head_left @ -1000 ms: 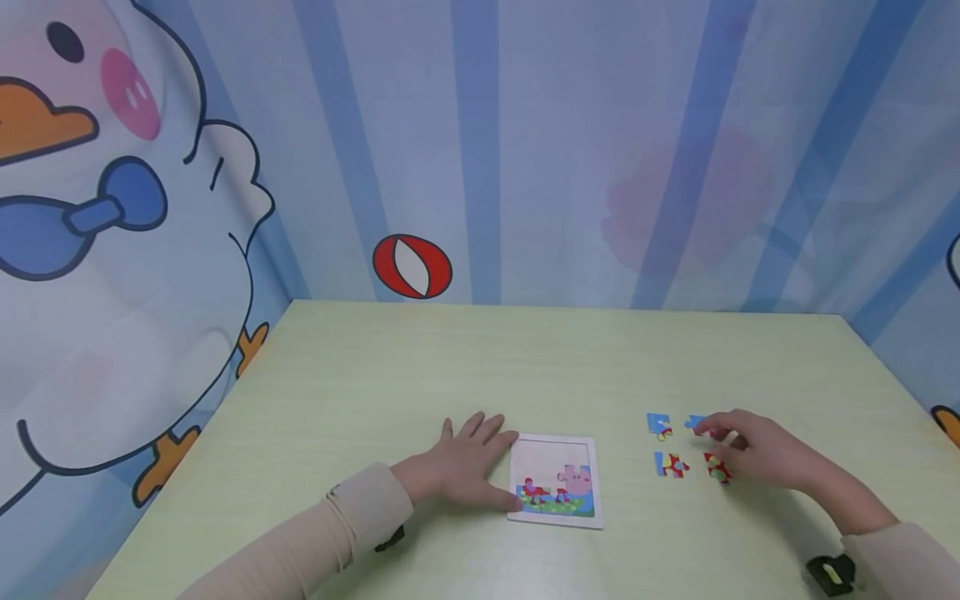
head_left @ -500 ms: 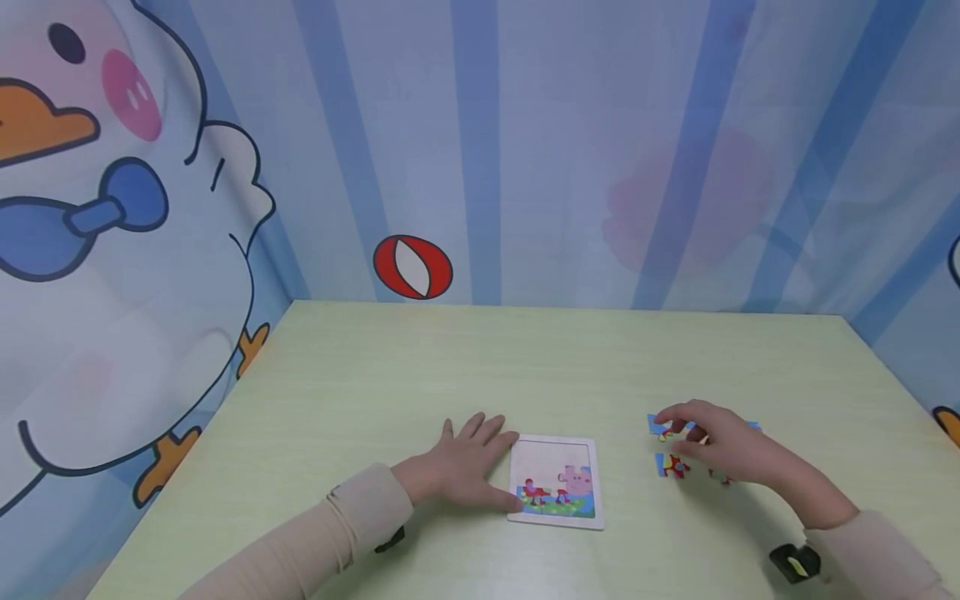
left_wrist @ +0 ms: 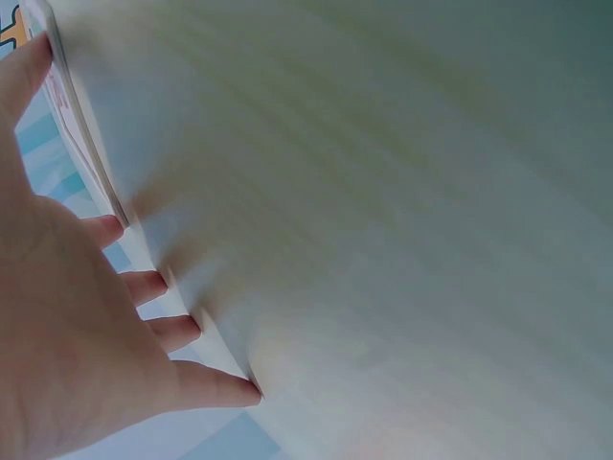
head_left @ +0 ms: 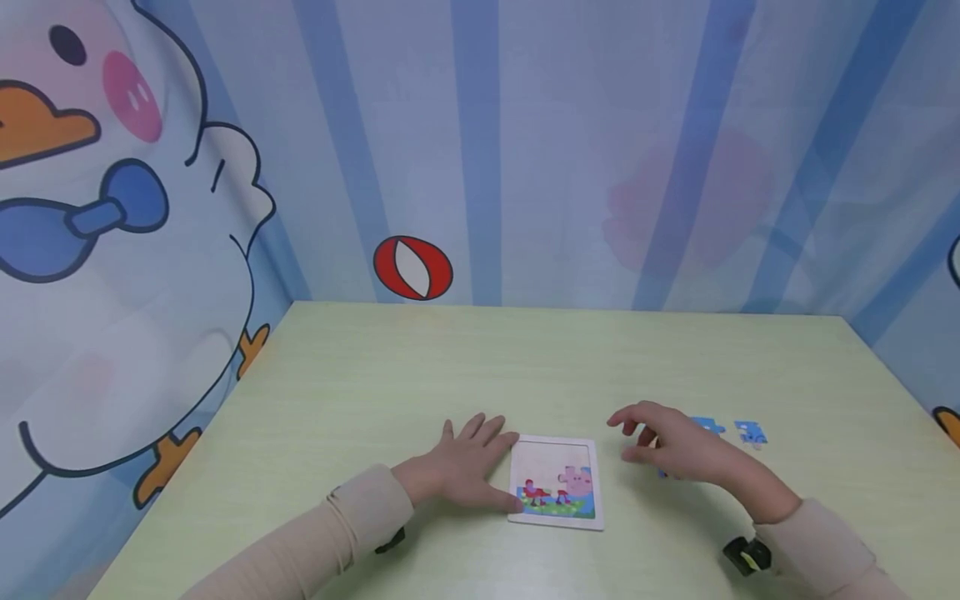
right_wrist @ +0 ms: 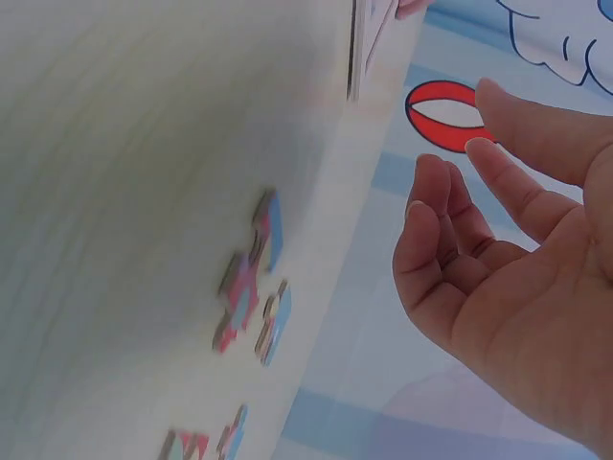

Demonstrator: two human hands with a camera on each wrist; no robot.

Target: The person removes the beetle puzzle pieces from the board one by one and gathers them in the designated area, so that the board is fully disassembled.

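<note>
A square puzzle board (head_left: 540,461) with a pale frame lies on the table, its lower part filled with a pink pig and green grass. Fingers spread, my left hand (head_left: 467,468) rests flat at its left side, with the thumb on the lower left corner and a fingertip at the upper left one. My right hand (head_left: 678,446) hovers right of the board, fingers loosely bent, thumb apart from the index finger and nothing between them. Under and beyond it lie loose jigsaw pieces, among them a blue piece (head_left: 751,432) and a red one (right_wrist: 236,297); the hand partly hides them in the head view.
The pale wooden table (head_left: 420,375) reaches back to a blue striped cloth (head_left: 555,167) printed with a large white duck (head_left: 112,333) and a red ball (head_left: 412,267). Dark wrist devices sit under both cuffs, such as the right wrist device (head_left: 746,555).
My right hand has moved left from over the loose pieces toward the board, uncovering the blue pieces at the right. My left hand and the board have stayed put.
</note>
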